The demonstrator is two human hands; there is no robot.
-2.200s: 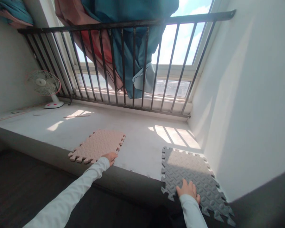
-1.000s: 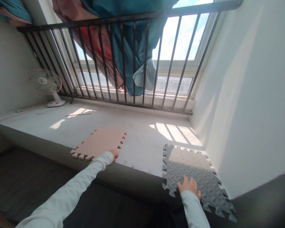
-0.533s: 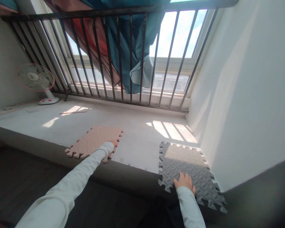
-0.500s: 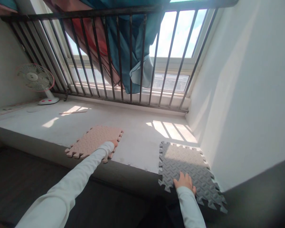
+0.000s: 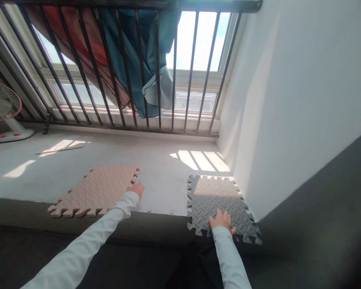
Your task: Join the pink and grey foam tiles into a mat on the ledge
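A pinkish-beige foam puzzle mat (image 5: 99,186) with toothed edges lies on the pale ledge, its front teeth jutting past the ledge's rim. My left hand (image 5: 136,189) is at that mat's right edge, fingers stretched to the right and a little apart, not wrapped round it. To the right, a grey foam puzzle mat (image 5: 216,200) with a raised pattern lies close to the wall, its front part overhanging the ledge. On its front half rests my right hand (image 5: 221,220), palm down with the fingers spread. Both wear white sleeves.
The white ledge (image 5: 162,176) ends at a front edge above a dark floor. Behind it stand a dark metal railing (image 5: 165,130), a window and a hanging curtain (image 5: 120,52). A fan (image 5: 6,104) sits at far left, a thin strip (image 5: 60,150) nearby. A wall (image 5: 276,120) bounds the right.
The view has swung to the right. My left hand has loosened from the pink mat's edge, and that mat now lies flatter. My right hand stays on the grey mat.
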